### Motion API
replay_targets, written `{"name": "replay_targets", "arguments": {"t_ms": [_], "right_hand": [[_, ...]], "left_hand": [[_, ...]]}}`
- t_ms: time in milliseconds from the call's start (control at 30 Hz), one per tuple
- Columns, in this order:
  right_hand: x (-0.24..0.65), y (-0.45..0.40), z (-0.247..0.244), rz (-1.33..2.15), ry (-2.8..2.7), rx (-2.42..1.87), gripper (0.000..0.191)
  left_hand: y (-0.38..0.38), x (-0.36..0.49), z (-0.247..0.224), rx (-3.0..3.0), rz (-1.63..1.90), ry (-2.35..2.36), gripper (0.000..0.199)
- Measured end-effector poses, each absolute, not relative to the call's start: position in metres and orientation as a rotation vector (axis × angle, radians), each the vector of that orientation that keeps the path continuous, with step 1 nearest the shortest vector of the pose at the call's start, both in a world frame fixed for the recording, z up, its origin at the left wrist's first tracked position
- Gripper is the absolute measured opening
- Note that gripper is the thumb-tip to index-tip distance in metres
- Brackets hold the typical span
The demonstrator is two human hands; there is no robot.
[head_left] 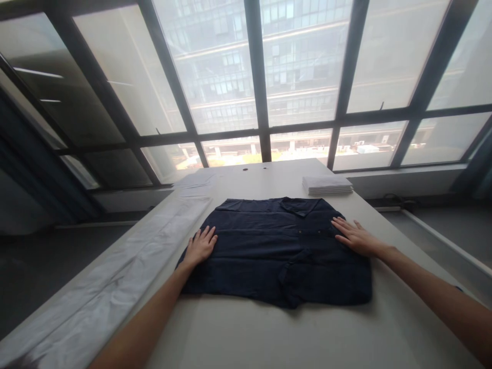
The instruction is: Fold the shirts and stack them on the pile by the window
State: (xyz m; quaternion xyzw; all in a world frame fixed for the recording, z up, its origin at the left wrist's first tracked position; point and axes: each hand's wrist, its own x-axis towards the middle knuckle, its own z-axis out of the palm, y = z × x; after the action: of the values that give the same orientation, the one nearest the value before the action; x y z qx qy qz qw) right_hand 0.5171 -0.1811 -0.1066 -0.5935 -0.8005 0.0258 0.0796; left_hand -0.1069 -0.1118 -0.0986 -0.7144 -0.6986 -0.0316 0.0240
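Observation:
A dark navy garment [253, 246], which looks like a shirt, lies spread on the white table [246, 333]. Its collar-like fold is at the far right, and small buttons or snaps show on its right part. My left hand [201, 246] rests flat on the garment's left edge with the fingers apart. On the opposite edge, my right hand [356, 237] lies with fingers stretched out over the cloth. Neither hand grips anything. A few creases run across the fabric, and its near edge is uneven.
Along the table's left side lies a long strip of clear plastic bags [126, 266]. White sheets [195, 182] sit at the far left. A stack of folded white items [326, 185] stands at the far right. Windows [261, 77] rise behind the table.

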Motion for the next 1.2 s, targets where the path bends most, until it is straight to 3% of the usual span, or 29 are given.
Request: {"name": "replay_targets", "arguments": {"t_ms": [200,367,633,1200], "right_hand": [[0.516,-0.183,-0.114,0.174,-2.179,-1.74,0.065],[0.523,-0.191,-0.111,0.024,-1.78,-1.587,0.061],[0.507,-0.192,-0.116,0.099,-2.172,-1.888,0.061],[0.517,-0.196,-0.118,0.09,-2.183,-1.853,0.061]], "left_hand": [[-0.119,-0.106,-0.099,-2.196,-0.125,-2.125,0.059],[-0.117,-0.106,-0.1,-2.197,-0.128,-2.122,0.059],[-0.118,-0.102,-0.096,-2.212,-0.146,-2.16,0.06],[-0.117,-0.103,-0.095,-2.208,-0.154,-2.163,0.058]]}}
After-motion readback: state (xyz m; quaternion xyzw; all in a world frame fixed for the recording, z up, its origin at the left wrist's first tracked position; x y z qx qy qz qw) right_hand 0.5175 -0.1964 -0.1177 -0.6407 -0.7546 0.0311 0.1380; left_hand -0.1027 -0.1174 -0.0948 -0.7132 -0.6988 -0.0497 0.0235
